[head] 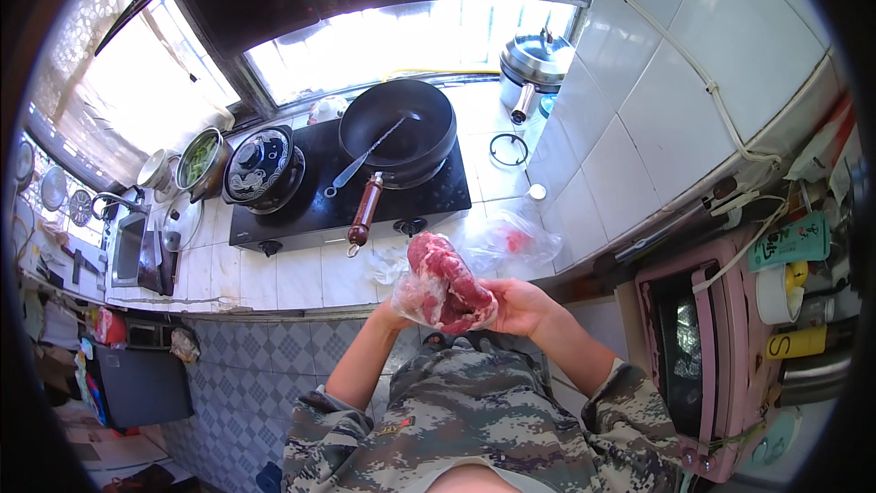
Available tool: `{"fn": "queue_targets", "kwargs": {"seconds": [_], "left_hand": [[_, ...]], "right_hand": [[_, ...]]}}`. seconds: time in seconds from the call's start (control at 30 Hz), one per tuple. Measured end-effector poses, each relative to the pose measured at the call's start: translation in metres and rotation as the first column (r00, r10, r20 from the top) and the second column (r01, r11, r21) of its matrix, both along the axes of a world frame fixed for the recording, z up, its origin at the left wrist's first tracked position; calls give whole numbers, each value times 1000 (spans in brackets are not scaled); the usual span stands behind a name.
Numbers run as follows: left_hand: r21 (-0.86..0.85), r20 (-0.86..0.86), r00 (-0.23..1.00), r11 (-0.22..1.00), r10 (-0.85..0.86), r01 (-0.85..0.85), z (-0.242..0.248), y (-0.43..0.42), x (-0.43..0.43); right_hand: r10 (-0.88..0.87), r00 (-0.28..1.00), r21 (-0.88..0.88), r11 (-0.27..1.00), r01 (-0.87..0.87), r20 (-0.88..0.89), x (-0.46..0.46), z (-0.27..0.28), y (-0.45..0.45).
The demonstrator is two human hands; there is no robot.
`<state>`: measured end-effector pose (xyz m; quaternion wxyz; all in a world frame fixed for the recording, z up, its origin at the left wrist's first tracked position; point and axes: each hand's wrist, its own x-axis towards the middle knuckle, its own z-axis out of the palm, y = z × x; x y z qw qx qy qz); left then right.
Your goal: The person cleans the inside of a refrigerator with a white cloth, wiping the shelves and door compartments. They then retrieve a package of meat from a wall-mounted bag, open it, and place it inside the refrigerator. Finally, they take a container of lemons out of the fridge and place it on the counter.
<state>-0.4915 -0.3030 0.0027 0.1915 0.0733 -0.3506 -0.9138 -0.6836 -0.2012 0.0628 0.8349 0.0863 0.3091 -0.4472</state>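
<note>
A large piece of raw red meat (445,281) is held up in front of my body, just short of the counter edge. Clear plastic film clings around its lower left part. My left hand (393,315) grips it from the left, its fingers mostly hidden behind the meat and plastic. On the other side my right hand (517,305) holds the meat's right edge, thumb and fingers against it. Beyond it on the counter lies a crumpled clear plastic bag (510,243) with something red inside.
A black gas stove (315,219) carries a wok (397,130) with a spatula and a lidded pot (260,168). The wok's wooden handle (366,209) juts toward me. A sink (128,246) lies left, a pink oven (698,356) right. At the back right stands a pressure cooker (537,65).
</note>
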Motion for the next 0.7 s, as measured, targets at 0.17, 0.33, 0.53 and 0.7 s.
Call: {"fn": "queue_targets", "kwargs": {"seconds": [0.17,0.33,0.53,0.7], "left_hand": [[-283,172,985,956,-31,79,15,-19,16],[-594,207,978,791,-29,149,35,-41,27],[-664,327,943,696,-59,273,87,-48,35],[-700,314,950,674,-6,236,88,-50,31]], "right_hand": [[20,998,-60,998,-23,-58,8,14,-5],[30,984,-164,985,-59,-174,12,23,-10],[16,924,-143,987,-76,-382,27,54,-13],[-60,866,-201,978,-48,-497,31,71,-10]]}}
